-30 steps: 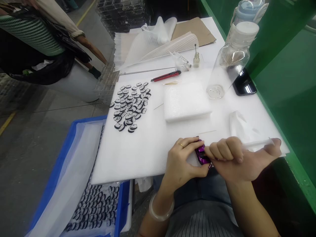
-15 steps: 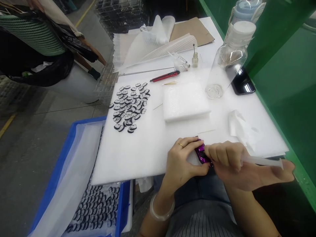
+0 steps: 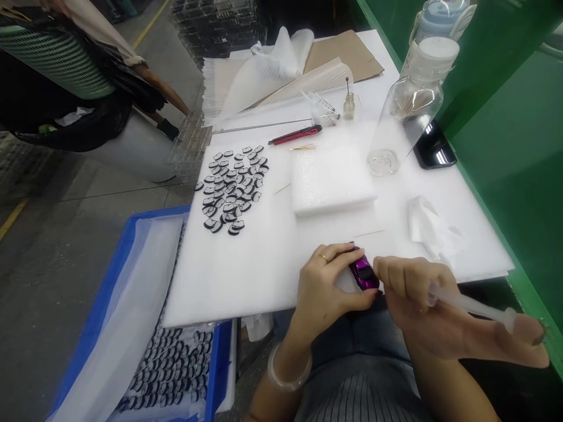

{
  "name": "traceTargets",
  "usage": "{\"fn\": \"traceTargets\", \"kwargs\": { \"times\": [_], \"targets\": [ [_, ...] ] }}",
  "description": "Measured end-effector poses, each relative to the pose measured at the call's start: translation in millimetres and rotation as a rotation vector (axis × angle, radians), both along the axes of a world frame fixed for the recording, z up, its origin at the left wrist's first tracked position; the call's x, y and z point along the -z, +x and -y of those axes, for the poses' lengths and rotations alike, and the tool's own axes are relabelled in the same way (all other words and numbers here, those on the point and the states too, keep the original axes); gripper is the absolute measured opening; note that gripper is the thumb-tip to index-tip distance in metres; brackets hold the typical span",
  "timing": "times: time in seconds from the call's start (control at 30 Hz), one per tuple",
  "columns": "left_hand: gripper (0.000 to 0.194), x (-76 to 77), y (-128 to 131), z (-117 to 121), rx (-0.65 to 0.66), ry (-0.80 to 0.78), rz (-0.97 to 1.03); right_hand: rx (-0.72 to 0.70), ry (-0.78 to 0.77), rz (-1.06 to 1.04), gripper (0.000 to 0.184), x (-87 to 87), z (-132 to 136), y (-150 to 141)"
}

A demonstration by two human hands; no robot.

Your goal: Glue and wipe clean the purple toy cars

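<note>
My left hand (image 3: 323,290) has its thumb and fingers closed around a small shiny purple toy car (image 3: 365,274) at the table's near edge. Black shows on the car's cabin. Just to the right, my right hand (image 3: 417,299) grips a translucent plastic syringe (image 3: 472,306). Its plunger end points right, with the thumb at that end. The fingers hide the barrel and tip, so I cannot tell whether the tip touches the car. Beyond the car, a thin stick (image 3: 369,233) lies on the white foam sheet (image 3: 246,269).
Many small black-and-clear parts (image 3: 233,187) lie at the left. Further back are a foam block (image 3: 332,181), a red knife (image 3: 295,135), a small vial (image 3: 348,108), a bottle (image 3: 407,105) and a phone (image 3: 433,146). A blue crate (image 3: 116,266) stands lower left; a person's arm (image 3: 160,85) shows beyond.
My right hand has shifted slightly right with the syringe, leaving more of the toy car visible. The syringe's plunger end sits farther right and lower. My left hand stays nearly in place.
</note>
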State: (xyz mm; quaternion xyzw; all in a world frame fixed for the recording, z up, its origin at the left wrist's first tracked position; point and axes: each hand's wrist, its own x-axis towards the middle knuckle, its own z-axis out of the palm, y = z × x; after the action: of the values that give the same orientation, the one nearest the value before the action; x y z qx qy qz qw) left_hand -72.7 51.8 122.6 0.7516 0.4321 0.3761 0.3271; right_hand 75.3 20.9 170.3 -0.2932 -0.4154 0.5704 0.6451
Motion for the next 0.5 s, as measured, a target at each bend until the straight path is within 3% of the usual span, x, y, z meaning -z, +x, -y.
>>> {"fn": "traceTargets", "kwargs": {
  "times": [0.2, 0.33, 0.4, 0.5],
  "targets": [
    [0.05, 0.4, 0, 0, 0.005, 0.013, -0.02, 0.052, -0.028, 0.042, 0.066, 1.4, 9, -6],
    [0.05, 2.7, 0, 0, 0.006, 0.03, -0.024, 0.09, -0.099, 0.117, 0.063, -13.2, 14, -5],
    [0.052, 3.9, -1, 0, 0.016, 0.038, -0.026, 0.145, -0.031, 0.118, 0.058, -27.0, 4, 1],
    [0.056, 5.3, -2, 0, 0.034, 0.044, -0.041, 0.287, 0.104, 0.202, 0.053, -42.1, -37, 7]
  ]
}}
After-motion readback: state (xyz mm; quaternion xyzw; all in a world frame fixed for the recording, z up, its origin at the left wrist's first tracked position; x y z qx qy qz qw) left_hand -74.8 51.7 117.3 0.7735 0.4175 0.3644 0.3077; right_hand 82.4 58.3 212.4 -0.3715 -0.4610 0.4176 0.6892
